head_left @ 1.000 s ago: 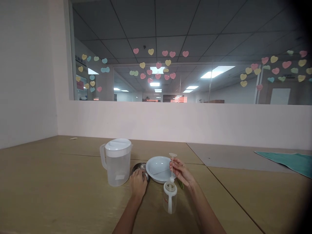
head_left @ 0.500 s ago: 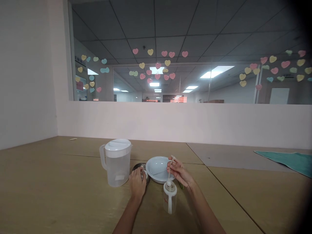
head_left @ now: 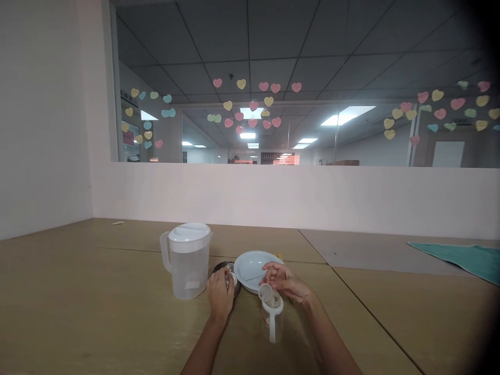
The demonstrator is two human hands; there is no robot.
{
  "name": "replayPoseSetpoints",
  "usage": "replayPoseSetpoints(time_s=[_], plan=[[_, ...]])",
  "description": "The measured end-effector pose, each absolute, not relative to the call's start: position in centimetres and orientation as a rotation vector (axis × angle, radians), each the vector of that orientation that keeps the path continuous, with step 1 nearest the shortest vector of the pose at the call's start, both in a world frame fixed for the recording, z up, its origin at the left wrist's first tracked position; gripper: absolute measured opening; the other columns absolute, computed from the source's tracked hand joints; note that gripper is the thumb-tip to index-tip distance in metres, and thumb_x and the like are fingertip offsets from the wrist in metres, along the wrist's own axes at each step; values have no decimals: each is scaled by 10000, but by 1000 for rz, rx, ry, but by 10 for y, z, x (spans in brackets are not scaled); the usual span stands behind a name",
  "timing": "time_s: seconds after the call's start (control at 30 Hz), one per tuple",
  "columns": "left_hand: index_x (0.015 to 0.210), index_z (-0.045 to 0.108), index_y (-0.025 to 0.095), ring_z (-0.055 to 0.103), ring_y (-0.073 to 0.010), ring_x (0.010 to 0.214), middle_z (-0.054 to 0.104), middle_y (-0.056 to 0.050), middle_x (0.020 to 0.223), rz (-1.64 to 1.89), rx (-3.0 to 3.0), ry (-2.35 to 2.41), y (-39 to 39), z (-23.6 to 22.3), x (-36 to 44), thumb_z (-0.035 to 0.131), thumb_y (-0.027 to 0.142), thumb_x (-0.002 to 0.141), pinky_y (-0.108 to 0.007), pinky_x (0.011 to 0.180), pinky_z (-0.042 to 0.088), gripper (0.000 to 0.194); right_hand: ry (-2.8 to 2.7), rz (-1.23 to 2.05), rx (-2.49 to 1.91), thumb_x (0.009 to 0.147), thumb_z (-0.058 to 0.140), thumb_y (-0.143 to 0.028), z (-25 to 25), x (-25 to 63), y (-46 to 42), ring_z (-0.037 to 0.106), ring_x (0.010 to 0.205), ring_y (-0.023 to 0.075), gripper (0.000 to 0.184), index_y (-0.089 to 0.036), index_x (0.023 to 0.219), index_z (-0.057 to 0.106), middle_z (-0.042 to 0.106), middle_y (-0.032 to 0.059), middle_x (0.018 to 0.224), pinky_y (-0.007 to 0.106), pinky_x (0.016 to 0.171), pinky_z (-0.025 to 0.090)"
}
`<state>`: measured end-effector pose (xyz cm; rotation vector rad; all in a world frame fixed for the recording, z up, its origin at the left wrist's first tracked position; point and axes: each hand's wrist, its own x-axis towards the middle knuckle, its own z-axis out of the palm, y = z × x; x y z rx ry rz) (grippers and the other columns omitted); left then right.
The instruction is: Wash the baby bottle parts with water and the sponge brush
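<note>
My left hand is closed, its fingers curled over a small white-and-clear object in a dark metal dish; the fingers hide most of both. My right hand, fingers bent together, is at the mouth of a small clear jar with a white rim and handle. At its fingertips a small round translucent piece tilts over the jar's opening; whether it is a lid or a spoon bowl I cannot tell. Just behind that hand lies a pale blue-white bowl with a thin straight item inside.
Left of my hands stands a translucent pitcher with a white lid. A green cloth lies at the far right. By the back wall is a small flat wooden-looking piece. Something small and yellow shows at the bowl's far rim.
My right hand has lowered and tipped. The thin pale stick it held upright in the jar no longer shows; a round translucent piece shows at the jar's mouth. My left hand has stayed put.
</note>
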<state>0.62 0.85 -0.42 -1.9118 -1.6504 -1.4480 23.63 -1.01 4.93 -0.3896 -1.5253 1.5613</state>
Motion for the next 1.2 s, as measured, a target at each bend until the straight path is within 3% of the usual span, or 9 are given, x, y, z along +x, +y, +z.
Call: replayPoseSetpoints(time_s=[0.17,0.33,0.57,0.8,1.0,1.2], plan=[[980,583,170,599,-243,890,670,-80,944,-1575,-1867,-1568,9,-3,6,354,336,918,-402,804,451,289,-1516,1556,-305,587,824,-273,47,237,-9,623,788,185,487,-205,1029,631,628,2,745,411,898,415],[990,562,181,596,-219,909,657,-71,959,-1705,-1842,-1282,1,3,16,406,324,929,-387,835,440,220,-1425,1505,-320,664,782,-281,47,232,-6,626,825,184,413,-216,1041,626,646,21,826,380,867,436],[1022,552,196,600,-178,956,668,-48,986,-1646,-2046,-812,-12,26,48,487,204,902,-341,887,446,136,-1384,1368,-427,616,810,-308,52,222,-4,568,1062,215,484,-223,1060,636,649,69,1075,359,929,426],[987,569,190,599,-171,962,667,-63,1003,-1621,-2270,-663,-24,65,70,445,181,913,-318,862,458,145,-1310,1372,-378,586,823,-303,61,219,-13,611,859,166,486,-245,1038,656,658,16,977,316,787,504],[879,579,196,611,-170,821,655,-38,853,-2073,-2265,-1040,-31,70,86,460,302,905,-281,741,460,161,-1188,1394,-299,556,836,-295,53,216,-4,622,818,179,463,-223,980,663,665,33,957,295,656,540],[826,529,191,598,-147,674,618,0,732,-2790,-2252,-1121,-31,79,103,511,430,853,-231,595,451,241,-1120,1378,-248,518,852,-308,52,211,-3,629,718,159,500,-210,971,667,678,31,916,292,653,545]])
